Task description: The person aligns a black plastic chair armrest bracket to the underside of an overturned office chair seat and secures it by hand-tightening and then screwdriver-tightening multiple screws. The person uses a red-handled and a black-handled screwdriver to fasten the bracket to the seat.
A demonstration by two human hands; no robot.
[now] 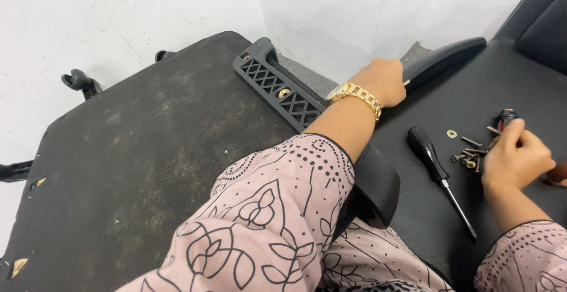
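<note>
1. We see dusty-pink sleeves [277, 221] printed with black outlined flowers, leaves and rows of dots.
2. We note a black edge trimming each cuff.
3. We spot a gold chain-link wristwatch [354, 94] on the left wrist.

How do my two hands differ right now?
The left hand reaches far forward and grips the black armrest; the right hand stays near, fingers on the pile of screws beside the screwdriver. The left wrist wears a gold watch; the right is bare. Both wear patterned pink sleeves.
</note>
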